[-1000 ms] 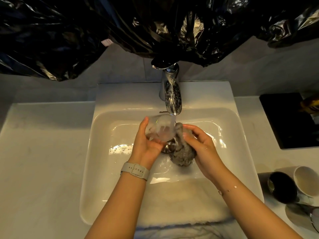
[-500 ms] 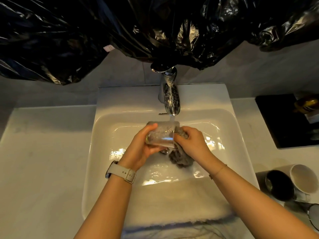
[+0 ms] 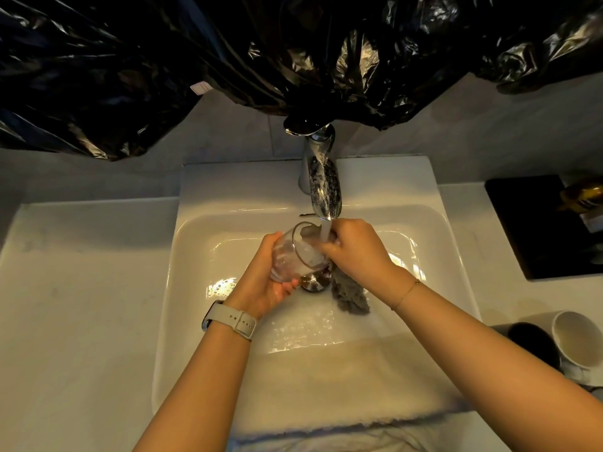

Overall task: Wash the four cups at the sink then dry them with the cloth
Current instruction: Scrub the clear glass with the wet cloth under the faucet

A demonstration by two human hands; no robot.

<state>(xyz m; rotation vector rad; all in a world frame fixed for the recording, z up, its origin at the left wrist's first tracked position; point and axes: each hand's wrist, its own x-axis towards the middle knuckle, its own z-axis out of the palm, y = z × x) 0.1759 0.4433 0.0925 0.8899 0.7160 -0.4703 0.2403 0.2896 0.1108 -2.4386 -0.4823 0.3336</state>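
Head view: standing over a white sink (image 3: 202, 256), arms reaching in from six o'clock. Left hand (image 3: 264, 282) curling around a clear glass cup (image 3: 298, 256) near the centre of the basin, fingers wrapped under the base and thumb along the side, cup tilted with its mouth pointing toward one o'clock. Right hand (image 3: 354, 252) pinching a grey cloth (image 3: 349, 295), fingers bent and pushing part of the cloth into the cup's mouth, the rest of the cloth hanging down toward five o'clock, just beside the metal drain (image 3: 314, 282). Water running from the chrome faucet (image 3: 321, 187) at twelve o'clock, falling onto the cup rim and the right hand's knuckles. Wearing a pale watch (image 3: 230, 321) on the left wrist and a thin bracelet (image 3: 406, 293) on the right. Resting on the counter (image 3: 81, 288) at four o'clock, well apart from the basin's centre: a white cup (image 3: 576, 340) lying on its side, touching a dark cup (image 3: 532, 345) to its left. Sitting at three o'clock, a black tray (image 3: 535, 230). Hanging across the wall at twelve o'clock, black plastic sheeting (image 3: 228, 60).
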